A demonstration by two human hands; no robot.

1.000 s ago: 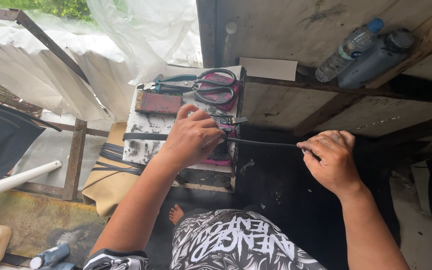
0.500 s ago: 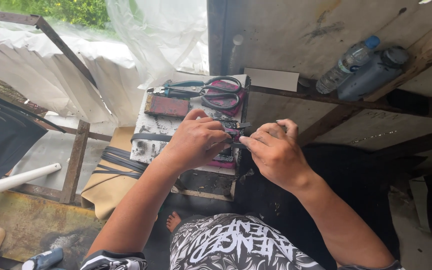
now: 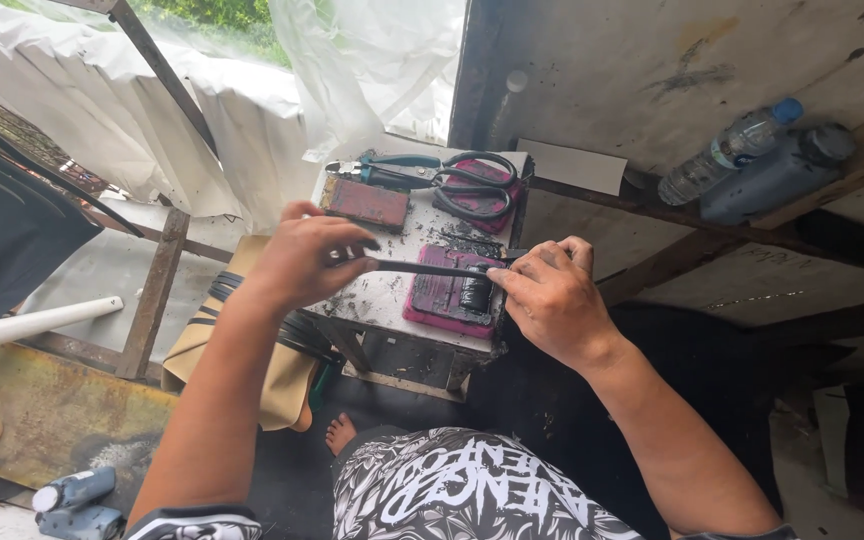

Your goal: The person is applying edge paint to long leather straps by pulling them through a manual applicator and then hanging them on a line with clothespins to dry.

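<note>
Head view: left hand (image 3: 302, 262) and right hand (image 3: 550, 300) pinching a black strip (image 3: 430, 269) taut over the stand (image 3: 384, 300). Could slip free if either pinch slackens, or smear the pink pad (image 3: 444, 296).

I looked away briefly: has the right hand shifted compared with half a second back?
Yes. The right hand slid right, off the small work block toward its right edge, stretching the black strip.

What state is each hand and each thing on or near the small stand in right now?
Left hand: pinching one end of the black strip.
Right hand: pinching the other end.
Black strip: stretched straight between both hands, above the stand.
Scissors: lying flat, handles apart.
Pliers: lying flat, untouched.
Clear bottle: capped, lying tilted on the ledge.
Small stand: upright, top dirty.
</note>
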